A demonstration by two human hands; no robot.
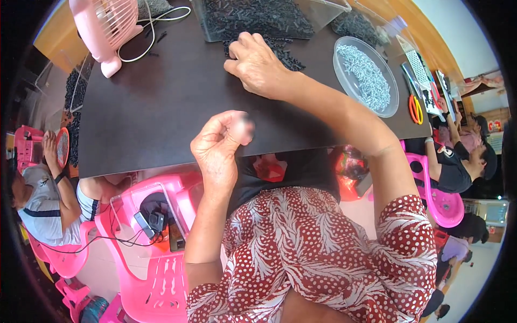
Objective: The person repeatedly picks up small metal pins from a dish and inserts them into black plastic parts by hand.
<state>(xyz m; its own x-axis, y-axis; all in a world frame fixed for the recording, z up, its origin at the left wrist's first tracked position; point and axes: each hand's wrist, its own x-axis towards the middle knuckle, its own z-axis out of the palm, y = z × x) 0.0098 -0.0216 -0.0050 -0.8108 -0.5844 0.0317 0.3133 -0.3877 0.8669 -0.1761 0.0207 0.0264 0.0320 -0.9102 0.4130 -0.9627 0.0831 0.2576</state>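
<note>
My left hand (218, 145) is raised over the near part of the dark table (151, 118), thumb and fingers pinched together. A small dark piece (247, 119) shows at its fingertips, too blurred to make out its kind. Farther off, my right hand (257, 64) is at a loose pile of small black parts (285, 53), its fingers curled. What those fingers hold, if anything, is hidden. Behind the pile stands a clear plastic bin (329, 15) full of similar black parts. Right of it, a clear round dish (395, 105) holds many small silvery metal pieces.
A pink fan (105, 27) with a white cable (152, 32) stands at the far left. Orange-handled scissors (414, 110) lie near the right edge. A pink chair (156, 280) is below left. Other people sit at the left and right.
</note>
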